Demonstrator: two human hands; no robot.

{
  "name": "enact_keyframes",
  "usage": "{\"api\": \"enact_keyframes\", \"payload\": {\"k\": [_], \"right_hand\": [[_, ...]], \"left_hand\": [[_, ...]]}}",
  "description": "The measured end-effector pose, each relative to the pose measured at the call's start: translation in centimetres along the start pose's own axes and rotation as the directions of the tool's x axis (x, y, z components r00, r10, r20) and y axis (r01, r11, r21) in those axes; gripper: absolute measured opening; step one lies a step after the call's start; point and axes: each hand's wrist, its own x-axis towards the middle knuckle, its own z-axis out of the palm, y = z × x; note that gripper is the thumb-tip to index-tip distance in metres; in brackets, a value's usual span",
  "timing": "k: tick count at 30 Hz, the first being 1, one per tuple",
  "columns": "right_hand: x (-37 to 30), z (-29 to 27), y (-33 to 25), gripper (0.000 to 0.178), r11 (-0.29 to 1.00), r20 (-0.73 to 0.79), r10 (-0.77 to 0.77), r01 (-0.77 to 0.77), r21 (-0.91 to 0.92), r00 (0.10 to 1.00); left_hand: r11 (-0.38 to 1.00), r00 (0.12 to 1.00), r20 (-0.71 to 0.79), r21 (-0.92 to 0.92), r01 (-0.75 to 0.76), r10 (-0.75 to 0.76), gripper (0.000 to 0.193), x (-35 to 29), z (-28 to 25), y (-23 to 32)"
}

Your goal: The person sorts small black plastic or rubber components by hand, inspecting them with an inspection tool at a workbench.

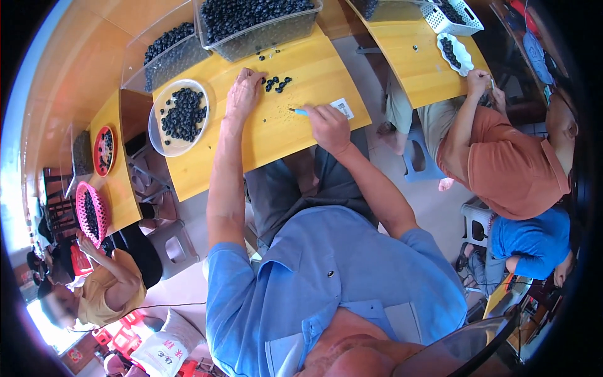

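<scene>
My left hand (244, 94) rests on the yellow wooden table (220, 157), fingers drawn together at the edge of a small group of dark round beads (276, 83). One bead lies right at its fingertips. Closed round a thin blue-handled tool (301, 112), my right hand (330, 129) is to the right of that group, the tool's tip pointing left over fine crumbs on the tabletop. A round clear plastic bowl (154, 135) with many of the same beads stands left of my left hand.
Clear plastic bins (264, 41) heaped with dark beads stand at the table's far side. A white label card (342, 108) lies beyond my right hand. Co-workers sit at tables left and right, with a pink basket (103, 213), a red bowl (112, 163) and a white dish (465, 55).
</scene>
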Motion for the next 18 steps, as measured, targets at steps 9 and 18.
{"api": "enact_keyframes", "payload": {"k": [9,18], "right_hand": [[-0.2,-0.1,0.2,0.027,1.000,0.009,0.004,-0.004,0.015,1.000],[0.1,-0.3,-0.2,0.026,0.999,-0.003,0.009,-0.008,0.043,1.000]], "left_hand": [[0.983,0.979,0.099,-0.021,0.181,-0.178,0.022,-0.9,-1.5,-0.2],[0.962,0.942,0.201,0.001,0.273,-0.267,0.025,-1.2,-1.9,0.1]]}}
